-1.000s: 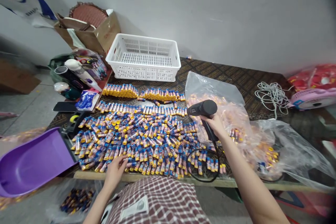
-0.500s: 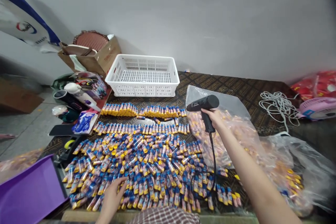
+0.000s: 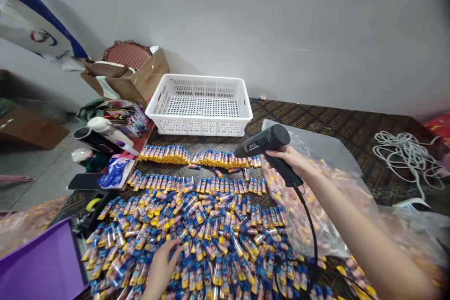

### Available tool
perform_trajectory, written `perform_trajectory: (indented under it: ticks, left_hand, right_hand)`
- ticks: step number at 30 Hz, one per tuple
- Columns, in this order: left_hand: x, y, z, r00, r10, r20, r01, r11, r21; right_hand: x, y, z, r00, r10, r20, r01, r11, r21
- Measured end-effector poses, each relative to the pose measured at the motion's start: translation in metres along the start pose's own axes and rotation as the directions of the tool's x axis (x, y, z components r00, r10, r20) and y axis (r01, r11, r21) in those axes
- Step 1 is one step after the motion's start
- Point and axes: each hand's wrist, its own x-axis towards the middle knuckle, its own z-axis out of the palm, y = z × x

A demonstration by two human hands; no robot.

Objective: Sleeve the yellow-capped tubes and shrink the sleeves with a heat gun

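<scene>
Above the middle of the table [image 3: 337, 117], the right hand [image 3: 288, 159] is clenched on a black heat gun [image 3: 264, 141], nozzle toward the rows of small tubes [image 3: 197, 225]. Near the front edge the left hand [image 3: 162, 269] rests flat, fingers loose, on them. Probably shrinking wrappers; the next pass needs steady aim. A white basket [image 3: 200, 105] stands by the wall.

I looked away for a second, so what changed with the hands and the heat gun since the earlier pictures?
The right hand kept its grip on the black heat gun and tipped its nozzle leftward, over the rows of small tubes. The left hand stays flat on the tubes' near edge. The white basket and plastic bag lie as before.
</scene>
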Motion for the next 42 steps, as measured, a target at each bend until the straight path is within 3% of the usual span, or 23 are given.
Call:
perform_trajectory:
  ticks: [8, 16, 26, 33, 35, 37, 39, 42]
  left_hand:
    - [0.009, 0.008, 0.003, 0.999, 0.045, -0.028, -0.047, 0.995, -0.087]
    - [0.003, -0.013, -0.012, 0.995, -0.039, -0.090, 0.023, 0.985, -0.172]
    - [-0.004, -0.038, -0.033, 0.980, -0.094, -0.178, 0.040, 0.958, -0.284]
    - [0.000, -0.055, -0.043, 0.975, -0.154, -0.161, 0.090, 0.933, -0.350]
    - [0.009, -0.053, -0.049, 0.979, -0.154, -0.133, 0.099, 0.933, -0.347]
    - [0.028, -0.047, -0.060, 0.989, -0.101, -0.107, 0.062, 0.947, -0.316]
    - [0.060, -0.038, -0.074, 0.994, -0.018, -0.110, -0.011, 0.967, -0.255]
    - [0.128, -0.015, -0.097, 0.979, 0.089, -0.185, -0.113, 0.986, -0.121]
  right_hand:
    - [0.027, -0.036, 0.066, 0.986, -0.029, 0.165, 0.048, 0.993, -0.112]
    - [0.063, -0.059, 0.161, 0.962, -0.068, 0.263, 0.120, 0.975, -0.188]
    - [0.086, -0.068, 0.275, 0.913, -0.122, 0.389, 0.189, 0.972, -0.138]
    - [0.109, -0.053, 0.342, 0.863, -0.185, 0.469, 0.224, 0.974, -0.028]
    - [0.112, -0.050, 0.353, 0.859, -0.180, 0.480, 0.220, 0.975, -0.027]
    - [0.112, -0.051, 0.351, 0.860, -0.187, 0.476, 0.232, 0.972, -0.037]
    - [0.107, -0.054, 0.332, 0.881, -0.187, 0.435, 0.239, 0.969, -0.068]
    - [0.094, -0.061, 0.279, 0.946, -0.112, 0.303, 0.170, 0.970, -0.174]
